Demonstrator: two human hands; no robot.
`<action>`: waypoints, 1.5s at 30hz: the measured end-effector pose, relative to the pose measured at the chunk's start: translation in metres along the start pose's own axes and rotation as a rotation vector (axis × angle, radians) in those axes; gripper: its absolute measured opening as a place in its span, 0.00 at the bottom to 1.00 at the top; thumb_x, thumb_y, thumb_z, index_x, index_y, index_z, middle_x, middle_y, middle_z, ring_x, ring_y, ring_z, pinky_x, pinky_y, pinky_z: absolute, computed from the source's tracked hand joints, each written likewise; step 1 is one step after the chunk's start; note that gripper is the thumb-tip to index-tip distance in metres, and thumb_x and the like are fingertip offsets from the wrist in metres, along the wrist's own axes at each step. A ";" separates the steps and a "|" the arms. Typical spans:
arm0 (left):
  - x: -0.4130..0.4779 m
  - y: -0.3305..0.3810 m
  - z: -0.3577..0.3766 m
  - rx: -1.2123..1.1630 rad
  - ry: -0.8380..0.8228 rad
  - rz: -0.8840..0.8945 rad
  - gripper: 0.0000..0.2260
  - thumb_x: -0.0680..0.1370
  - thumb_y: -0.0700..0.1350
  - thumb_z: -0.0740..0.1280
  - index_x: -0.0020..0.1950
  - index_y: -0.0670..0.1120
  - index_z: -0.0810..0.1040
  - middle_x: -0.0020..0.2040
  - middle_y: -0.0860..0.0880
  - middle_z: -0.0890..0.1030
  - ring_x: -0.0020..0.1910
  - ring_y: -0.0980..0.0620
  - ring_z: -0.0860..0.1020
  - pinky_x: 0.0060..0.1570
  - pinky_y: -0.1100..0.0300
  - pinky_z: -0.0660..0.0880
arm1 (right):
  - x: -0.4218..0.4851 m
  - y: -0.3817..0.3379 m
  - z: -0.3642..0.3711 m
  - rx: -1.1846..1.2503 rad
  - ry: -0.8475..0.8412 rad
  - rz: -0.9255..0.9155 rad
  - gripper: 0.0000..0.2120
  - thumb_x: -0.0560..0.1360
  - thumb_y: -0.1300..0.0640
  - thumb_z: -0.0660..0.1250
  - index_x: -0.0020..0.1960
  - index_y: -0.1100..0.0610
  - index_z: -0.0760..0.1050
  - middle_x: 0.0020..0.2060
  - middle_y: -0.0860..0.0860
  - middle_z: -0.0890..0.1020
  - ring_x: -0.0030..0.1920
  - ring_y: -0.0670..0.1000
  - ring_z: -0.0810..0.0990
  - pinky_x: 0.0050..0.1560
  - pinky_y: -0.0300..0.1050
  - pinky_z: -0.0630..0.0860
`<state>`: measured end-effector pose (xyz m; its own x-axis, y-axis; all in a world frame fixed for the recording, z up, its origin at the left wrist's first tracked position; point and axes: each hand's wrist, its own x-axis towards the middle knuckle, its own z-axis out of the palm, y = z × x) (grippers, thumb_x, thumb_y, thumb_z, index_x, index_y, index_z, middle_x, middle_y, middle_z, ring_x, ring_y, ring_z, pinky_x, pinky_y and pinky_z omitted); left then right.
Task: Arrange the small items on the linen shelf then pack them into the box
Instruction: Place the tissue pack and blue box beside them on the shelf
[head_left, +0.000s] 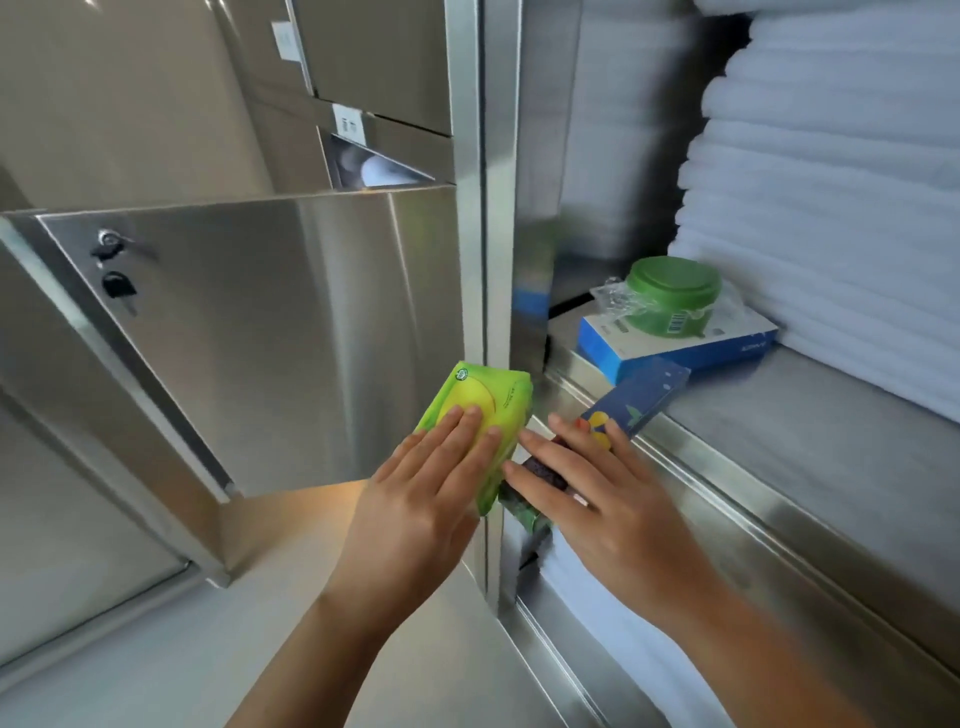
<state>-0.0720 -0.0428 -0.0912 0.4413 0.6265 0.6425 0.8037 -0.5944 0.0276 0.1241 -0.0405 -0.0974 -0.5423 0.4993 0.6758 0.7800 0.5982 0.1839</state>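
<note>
My left hand (421, 499) grips a green and yellow soft packet (480, 400) in front of the steel cabinet post. My right hand (587, 483) holds a dark blue slim box with yellow dots (641, 395), its far end resting on the shelf's front lip; a dark green packet (524, 512) shows under that hand's fingers. Further back on the steel linen shelf (810, 415) lies a flat blue and white box (680, 345), and a green lidded jar in clear wrap (670, 296) stands on top of it.
A tall stack of folded white towels (831, 208) fills the shelf's right side. An open steel cabinet door with a lock and key (117, 270) hangs to the left. More white linen (597, 597) sits on the shelf below. No packing box is in view.
</note>
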 end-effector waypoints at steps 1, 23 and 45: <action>-0.007 -0.007 -0.005 0.007 -0.006 -0.021 0.21 0.70 0.40 0.62 0.62 0.40 0.76 0.63 0.41 0.75 0.62 0.42 0.74 0.60 0.51 0.71 | 0.006 -0.007 0.003 0.018 0.007 -0.011 0.25 0.81 0.65 0.45 0.55 0.55 0.81 0.54 0.57 0.82 0.56 0.60 0.79 0.53 0.64 0.74; -0.238 -0.203 -0.196 0.273 0.066 -0.263 0.21 0.71 0.40 0.61 0.64 0.43 0.70 0.62 0.42 0.76 0.61 0.43 0.75 0.59 0.52 0.71 | 0.170 -0.311 0.080 0.350 0.099 -0.337 0.20 0.81 0.63 0.49 0.58 0.55 0.80 0.55 0.57 0.81 0.57 0.60 0.78 0.56 0.65 0.72; -0.415 -0.333 -0.342 0.652 0.038 -0.750 0.21 0.70 0.41 0.60 0.62 0.39 0.77 0.62 0.42 0.77 0.61 0.42 0.75 0.56 0.46 0.74 | 0.326 -0.569 0.164 0.686 0.172 -0.819 0.17 0.76 0.62 0.57 0.60 0.54 0.78 0.57 0.56 0.80 0.60 0.60 0.76 0.56 0.64 0.73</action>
<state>-0.6591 -0.2768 -0.1052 -0.2751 0.7030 0.6558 0.9366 0.3498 0.0180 -0.5479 -0.1151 -0.0988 -0.7263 -0.2742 0.6303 -0.1696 0.9601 0.2222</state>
